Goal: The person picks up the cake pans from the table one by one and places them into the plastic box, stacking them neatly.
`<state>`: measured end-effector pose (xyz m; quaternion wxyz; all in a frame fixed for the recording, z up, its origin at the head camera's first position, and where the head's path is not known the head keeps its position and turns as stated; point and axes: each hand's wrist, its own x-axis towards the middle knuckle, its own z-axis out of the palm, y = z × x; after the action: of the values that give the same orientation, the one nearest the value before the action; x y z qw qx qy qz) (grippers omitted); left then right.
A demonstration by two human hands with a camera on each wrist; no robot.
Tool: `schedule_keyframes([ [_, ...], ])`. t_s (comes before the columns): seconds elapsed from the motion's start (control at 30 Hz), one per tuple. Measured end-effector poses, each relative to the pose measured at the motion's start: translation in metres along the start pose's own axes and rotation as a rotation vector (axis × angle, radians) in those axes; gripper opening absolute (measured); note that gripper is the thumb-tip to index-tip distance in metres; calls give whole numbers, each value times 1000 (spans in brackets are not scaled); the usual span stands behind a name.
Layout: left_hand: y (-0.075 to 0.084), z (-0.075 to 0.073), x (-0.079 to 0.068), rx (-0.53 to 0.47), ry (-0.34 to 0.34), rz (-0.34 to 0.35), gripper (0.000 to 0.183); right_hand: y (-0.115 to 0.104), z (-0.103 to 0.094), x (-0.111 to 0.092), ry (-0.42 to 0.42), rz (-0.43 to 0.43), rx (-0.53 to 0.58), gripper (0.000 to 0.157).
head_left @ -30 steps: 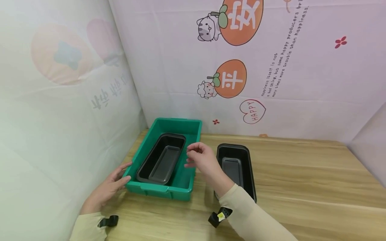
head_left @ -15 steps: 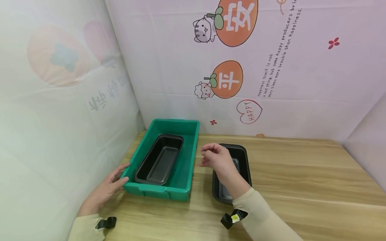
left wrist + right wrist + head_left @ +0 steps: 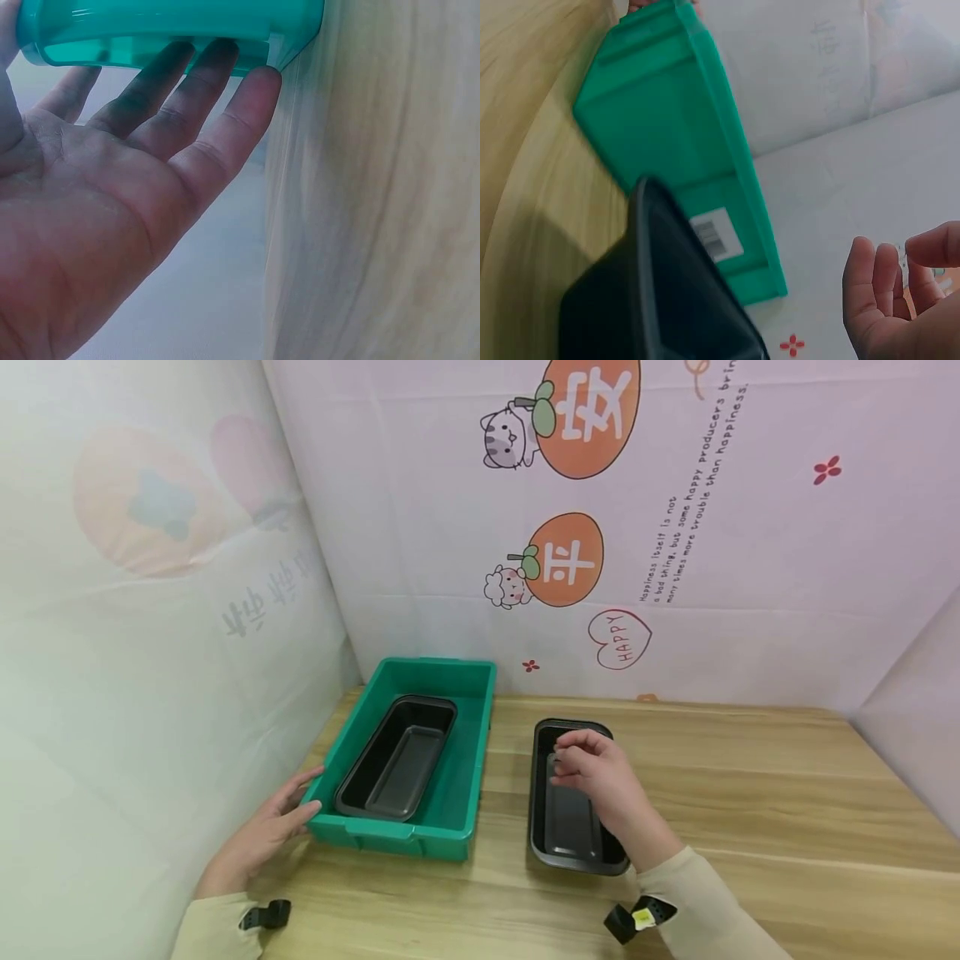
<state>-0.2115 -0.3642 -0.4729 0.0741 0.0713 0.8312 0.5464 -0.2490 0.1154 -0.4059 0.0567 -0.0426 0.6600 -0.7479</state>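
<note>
Low in the middle of the head view, the right hand (image 3: 600, 772) hovers over a black loaf pan (image 3: 570, 797) lying on the desk (image 3: 750, 810), fingers loosely curled and holding nothing. The pan looks light, stiff and rather slick — best taken by its rolled rim at a short end. At lower left, the left hand (image 3: 270, 831) rests flat, fingers straight, against the green bin (image 3: 457, 760) — a second black pan (image 3: 397, 760) sits inside it.
</note>
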Motion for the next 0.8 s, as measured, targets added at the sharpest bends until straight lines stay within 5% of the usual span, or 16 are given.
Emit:
schedule_keyframes([
  [0.8, 0, 0, 1, 3, -2, -1, 60, 20, -87, -13, 84, 45, -188, 24],
])
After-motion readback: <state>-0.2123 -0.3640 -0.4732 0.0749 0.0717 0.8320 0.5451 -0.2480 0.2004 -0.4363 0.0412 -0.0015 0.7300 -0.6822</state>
